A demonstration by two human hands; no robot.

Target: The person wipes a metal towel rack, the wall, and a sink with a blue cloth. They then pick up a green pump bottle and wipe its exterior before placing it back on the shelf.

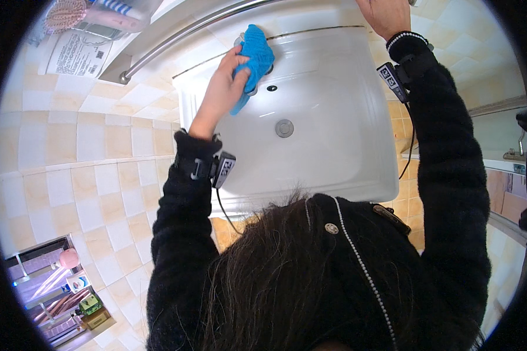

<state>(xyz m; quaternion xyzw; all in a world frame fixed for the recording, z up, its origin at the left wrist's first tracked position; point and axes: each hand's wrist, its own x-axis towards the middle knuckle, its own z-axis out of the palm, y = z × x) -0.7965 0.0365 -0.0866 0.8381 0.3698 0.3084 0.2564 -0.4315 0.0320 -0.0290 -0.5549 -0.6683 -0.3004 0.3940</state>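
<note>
My left hand (226,83) grips a blue cloth (258,48) draped over the faucet (252,91) at the back left of a white washbasin (333,131). Most of the faucet is hidden under the cloth; a bit of shiny metal shows at its lower end. My right hand (386,15) is at the top edge of the view, beyond the basin's back right corner. Its fingers are cut off by the frame, so what they touch cannot be seen. A round metal drain stopper (284,128) sits in the basin floor, with a dark overflow hole (272,88) behind it.
A metal rail (167,46) runs along a white shelf, which carries a pink hairbrush (65,16) and a clear plastic container (123,15). Bottles, including a green one (89,303), stand in a wall niche at lower left. Cables hang from both wrist devices (224,170).
</note>
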